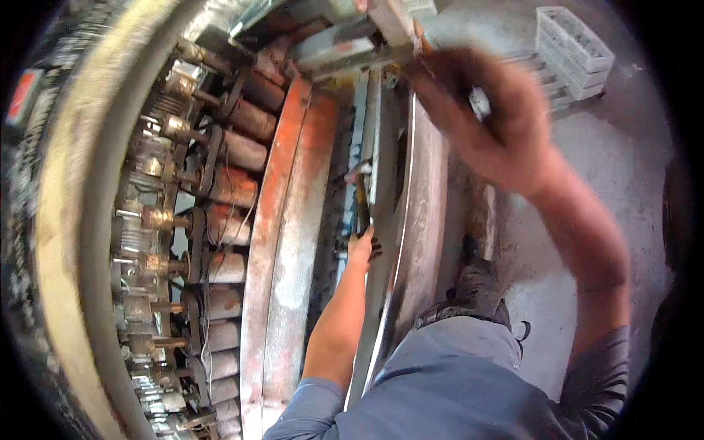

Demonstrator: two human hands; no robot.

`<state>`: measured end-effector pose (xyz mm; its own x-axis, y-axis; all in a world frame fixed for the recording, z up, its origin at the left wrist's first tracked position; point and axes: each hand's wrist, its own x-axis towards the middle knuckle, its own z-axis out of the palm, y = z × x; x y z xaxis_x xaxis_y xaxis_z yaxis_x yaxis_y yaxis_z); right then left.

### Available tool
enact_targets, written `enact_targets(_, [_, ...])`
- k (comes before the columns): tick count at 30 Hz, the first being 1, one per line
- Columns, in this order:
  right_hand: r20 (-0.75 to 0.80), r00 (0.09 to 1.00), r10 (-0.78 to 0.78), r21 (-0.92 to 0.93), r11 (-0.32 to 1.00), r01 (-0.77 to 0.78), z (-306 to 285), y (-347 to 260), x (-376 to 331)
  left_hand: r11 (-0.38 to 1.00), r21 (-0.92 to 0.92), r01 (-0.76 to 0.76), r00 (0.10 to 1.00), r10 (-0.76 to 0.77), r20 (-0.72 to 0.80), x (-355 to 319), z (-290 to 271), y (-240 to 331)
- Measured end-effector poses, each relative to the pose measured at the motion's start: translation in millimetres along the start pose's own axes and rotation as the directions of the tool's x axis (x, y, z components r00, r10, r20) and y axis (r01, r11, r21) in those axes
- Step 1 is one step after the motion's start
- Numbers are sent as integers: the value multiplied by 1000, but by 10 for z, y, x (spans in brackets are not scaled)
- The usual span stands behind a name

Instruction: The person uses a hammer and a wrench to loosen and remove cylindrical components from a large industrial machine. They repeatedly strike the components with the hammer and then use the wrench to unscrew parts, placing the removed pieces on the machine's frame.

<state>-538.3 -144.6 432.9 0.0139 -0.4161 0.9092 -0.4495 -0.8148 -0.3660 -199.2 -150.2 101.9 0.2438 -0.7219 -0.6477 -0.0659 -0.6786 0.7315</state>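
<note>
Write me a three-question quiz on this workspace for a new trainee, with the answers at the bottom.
1. Which hand is on the yellow-and-dark handle?
A) right
B) left
C) both

2. True or false: a white crate sits at the lower left of the picture.

3. Fill in the blank: the upper part of the long panel beside the row of cylinders is coloured ______.

Key:
1. B: the left hand has its fingers around it.
2. False: the white crate is at the upper right.
3. Orange-red.
</note>
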Motion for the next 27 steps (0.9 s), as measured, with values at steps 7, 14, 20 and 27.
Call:
enact_targets(7, [513,176,840,114,137,-984,1148,238,-2465,995,55,77,995,-74,-67,252,-15,160])
enact_targets(14, [617,-205,760,351,-499,-792,2342,594,-2293,947,318,37,997,-14,-74,198,-48,990])
enact_targets(20, [874,-314,371,329,-927,-181,3264,1144,-2463,541,757,-366,925,124,358,-179,-576,1676])
enact_targets(27, [758,-583,293,115,-939,-323,3386,1292,-2569,630,666,-400,60,743,-667,-588,-2231,3825])
